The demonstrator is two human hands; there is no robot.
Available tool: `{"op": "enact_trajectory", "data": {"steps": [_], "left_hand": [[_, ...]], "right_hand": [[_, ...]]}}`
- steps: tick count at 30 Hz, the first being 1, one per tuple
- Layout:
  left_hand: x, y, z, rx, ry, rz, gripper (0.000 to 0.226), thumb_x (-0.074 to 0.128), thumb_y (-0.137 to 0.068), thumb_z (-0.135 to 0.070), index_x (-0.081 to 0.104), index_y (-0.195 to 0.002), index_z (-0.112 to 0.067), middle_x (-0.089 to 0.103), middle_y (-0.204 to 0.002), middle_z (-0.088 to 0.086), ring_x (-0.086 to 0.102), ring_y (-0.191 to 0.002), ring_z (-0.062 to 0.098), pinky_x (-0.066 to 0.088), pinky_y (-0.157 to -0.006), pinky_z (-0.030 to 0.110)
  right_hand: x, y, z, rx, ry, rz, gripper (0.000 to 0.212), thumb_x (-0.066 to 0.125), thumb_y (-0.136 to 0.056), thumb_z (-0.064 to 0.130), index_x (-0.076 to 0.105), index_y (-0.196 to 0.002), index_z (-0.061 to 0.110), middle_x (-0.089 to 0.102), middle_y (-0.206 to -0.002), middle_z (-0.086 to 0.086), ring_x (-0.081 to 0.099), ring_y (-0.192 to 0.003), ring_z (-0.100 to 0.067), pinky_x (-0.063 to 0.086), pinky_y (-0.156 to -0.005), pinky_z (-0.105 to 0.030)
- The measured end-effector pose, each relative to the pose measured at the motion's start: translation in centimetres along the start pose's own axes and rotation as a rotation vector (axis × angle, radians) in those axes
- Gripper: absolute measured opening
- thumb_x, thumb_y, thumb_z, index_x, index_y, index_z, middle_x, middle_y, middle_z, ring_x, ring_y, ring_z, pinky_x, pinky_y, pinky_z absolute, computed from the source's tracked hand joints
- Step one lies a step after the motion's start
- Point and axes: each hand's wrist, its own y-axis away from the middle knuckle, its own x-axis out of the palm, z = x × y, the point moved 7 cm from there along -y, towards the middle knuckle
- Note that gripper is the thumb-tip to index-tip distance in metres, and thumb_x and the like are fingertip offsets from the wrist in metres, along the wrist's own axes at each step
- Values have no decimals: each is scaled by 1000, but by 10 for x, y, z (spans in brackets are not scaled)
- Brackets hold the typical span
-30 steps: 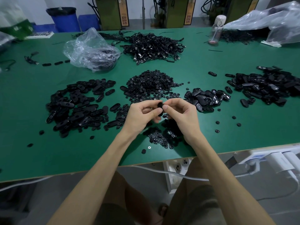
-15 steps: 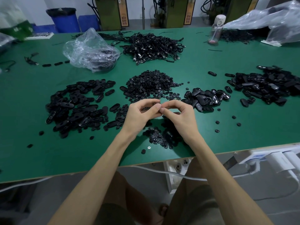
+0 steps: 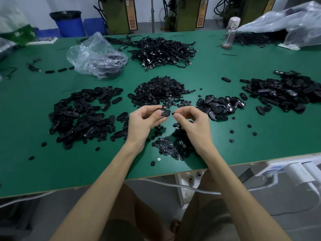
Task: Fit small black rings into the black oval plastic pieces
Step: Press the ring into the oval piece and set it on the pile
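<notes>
My left hand [image 3: 145, 121] pinches a black oval plastic piece [image 3: 165, 112] between thumb and forefinger, held above the green table [image 3: 173, 70]. My right hand [image 3: 192, 121] is just to its right, thumb and forefinger pinched together near the oval's end; a tiny dark bit shows at the fingertips, but I cannot tell whether it is a ring. A heap of small black rings [image 3: 161, 89] lies behind the hands and a smaller scatter of rings [image 3: 166, 147] lies under them. Oval pieces are piled at the left [image 3: 81, 113].
More black piles lie at right [image 3: 220, 107] and far right [image 3: 288, 91]. A cable heap [image 3: 163, 52], a clear plastic bag [image 3: 97, 56] and a bottle [image 3: 229, 33] stand at the back. The table's near edge [image 3: 243, 164] runs just below my wrists, with white cables under it.
The hands were pressed together on the piece; now they have drawn apart, the left keeping the oval piece and the right shifted to the right.
</notes>
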Motion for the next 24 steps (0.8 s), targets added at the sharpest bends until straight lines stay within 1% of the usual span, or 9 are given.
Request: {"op": "enact_trajectory", "data": {"steps": [3,6,10,13,18,24], "left_hand": [[2,1,0,1,21,20,21,70,-95,-1,71,-115,5,79,-103,16,77,-99,32,62,-83,30],[3,1,0,9,13,29,19,70,-95,-1,73,-113,3,79,-102,17,77,-97,33,63,-83,32],[5,0,0,17,-43,40,14,71,-95,-3,77,-108,-3,79,-99,15,78,-92,33,64,-79,31],[7,0,1,25,-92,53,16,74,-94,-4,77,-109,-1,80,-96,14,79,-90,32,64,-76,31],[10,0,0,31,-110,80,18,74,-94,-5,76,-111,2,80,-95,14,79,-90,30,64,-75,31],[13,2,-2,43,-123,113,18,74,-93,-4,77,-110,1,80,-97,12,79,-92,28,65,-76,33]], "right_hand": [[4,0,-2,12,-19,21,4,77,-93,17,76,-93,20,72,-81,11,62,-76,-6,51,-73,-28],[4,0,-1,7,-21,23,5,78,-91,17,77,-91,21,73,-81,8,63,-75,-7,52,-74,-27],[4,0,2,8,-10,18,6,79,-90,13,76,-92,18,73,-81,7,64,-75,-8,53,-75,-26],[5,1,5,-1,36,17,4,78,-90,12,77,-92,16,75,-83,5,67,-78,-11,55,-76,-27],[4,1,5,1,76,-7,3,78,-91,14,78,-92,16,76,-83,5,68,-79,-9,52,-76,-21],[4,1,5,6,93,-3,4,78,-91,14,77,-91,17,75,-82,5,67,-77,-9,53,-75,-24]]}}
